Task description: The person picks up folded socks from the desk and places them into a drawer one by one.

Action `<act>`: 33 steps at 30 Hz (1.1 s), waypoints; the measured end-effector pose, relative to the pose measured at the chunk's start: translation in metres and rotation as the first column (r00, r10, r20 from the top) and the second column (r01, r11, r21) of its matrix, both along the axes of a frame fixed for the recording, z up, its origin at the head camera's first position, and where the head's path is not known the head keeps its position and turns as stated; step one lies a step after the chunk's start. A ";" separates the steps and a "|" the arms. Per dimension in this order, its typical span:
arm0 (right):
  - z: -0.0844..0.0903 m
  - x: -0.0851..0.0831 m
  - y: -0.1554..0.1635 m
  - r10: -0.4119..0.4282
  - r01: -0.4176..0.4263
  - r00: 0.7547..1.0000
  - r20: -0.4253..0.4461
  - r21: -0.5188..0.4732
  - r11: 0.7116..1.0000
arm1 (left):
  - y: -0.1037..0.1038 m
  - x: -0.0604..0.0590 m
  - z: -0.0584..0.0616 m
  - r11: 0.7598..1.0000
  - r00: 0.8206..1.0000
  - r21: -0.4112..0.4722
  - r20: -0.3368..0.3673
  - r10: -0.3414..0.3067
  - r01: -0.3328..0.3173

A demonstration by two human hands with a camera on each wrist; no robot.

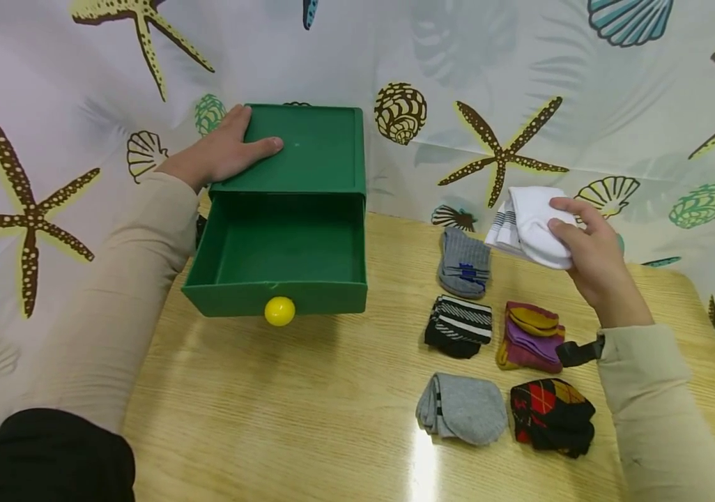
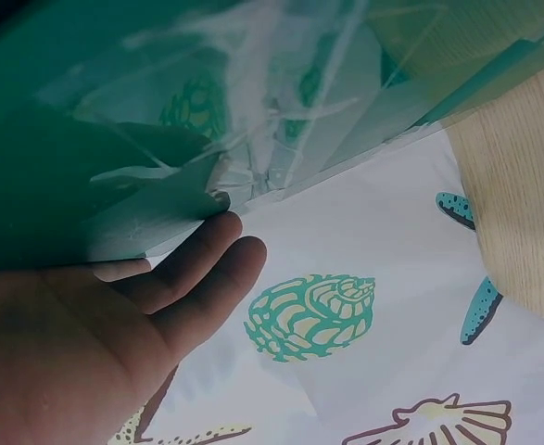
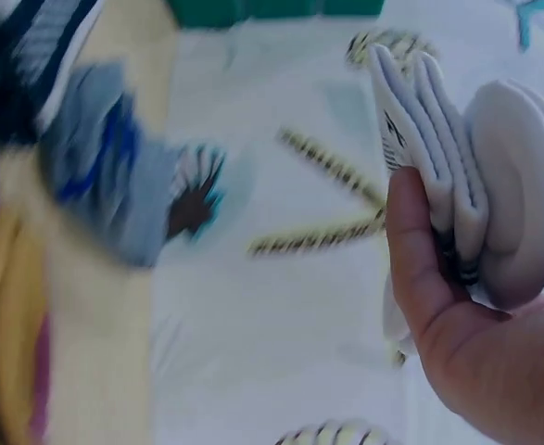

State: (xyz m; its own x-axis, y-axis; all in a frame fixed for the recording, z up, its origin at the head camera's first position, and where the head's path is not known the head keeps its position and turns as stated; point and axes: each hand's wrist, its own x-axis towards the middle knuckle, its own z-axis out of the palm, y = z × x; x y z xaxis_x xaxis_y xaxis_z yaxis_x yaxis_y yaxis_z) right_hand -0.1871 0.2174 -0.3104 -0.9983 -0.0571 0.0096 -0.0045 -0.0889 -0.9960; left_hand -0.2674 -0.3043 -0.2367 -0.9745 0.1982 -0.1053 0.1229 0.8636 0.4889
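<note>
My left hand (image 1: 227, 152) rests on the top left of a green drawer box (image 1: 313, 153), thumb across the lid. In the left wrist view, fingers (image 2: 218, 283) lie straight along the box's side. The green drawer (image 1: 274, 296) with a round yellow knob (image 1: 279, 311) is pulled out, and its inside is bare. My right hand (image 1: 598, 261) pinches a folded pair of white socks (image 1: 536, 223) with dark stripes, held up above the back of the table. The right wrist view shows the thumb on one side of the folded white layers (image 3: 448, 167).
On the table (image 1: 257, 418), right of the box, lie several folded socks: dark grey (image 1: 464, 261), black-and-white striped (image 1: 458, 326), maroon, purple and mustard (image 1: 529, 337), light grey (image 1: 464, 411), and black-red plaid (image 1: 552, 418). A white curtain (image 1: 345, 56) with sea patterns hangs behind.
</note>
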 end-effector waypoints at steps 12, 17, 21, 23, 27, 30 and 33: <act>0.043 0.020 -0.071 0.265 -0.276 0.952 -0.154 -0.052 0.960 | 0.000 -0.002 -0.001 1.000 1.000 -0.001 0.007 0.007 -0.007; 0.054 0.026 -0.101 0.320 -0.323 0.937 -0.143 0.001 0.946 | -0.001 -0.001 -0.001 1.000 1.000 0.004 0.009 0.006 -0.006; 0.062 0.031 -0.124 0.374 -0.375 0.920 -0.115 0.013 0.927 | 0.000 -0.001 -0.001 1.000 1.000 0.011 0.012 0.010 -0.010; 0.065 0.034 -0.136 0.406 -0.408 0.907 -0.109 0.012 0.913 | 0.001 -0.002 -0.002 1.000 1.000 0.013 0.014 0.014 -0.014; 0.069 0.039 -0.159 0.461 -0.458 0.882 -0.096 0.055 0.887 | 0.003 -0.002 -0.001 1.000 1.000 0.009 0.018 0.023 -0.023; 0.072 0.042 -0.177 0.490 -0.483 0.868 -0.075 0.098 0.870 | 0.003 -0.002 0.000 0.999 0.999 0.006 0.032 0.033 -0.033; 0.074 0.045 -0.194 0.518 -0.508 0.853 -0.066 0.120 0.853 | 0.003 -0.003 0.000 0.999 0.998 0.000 0.045 0.039 -0.039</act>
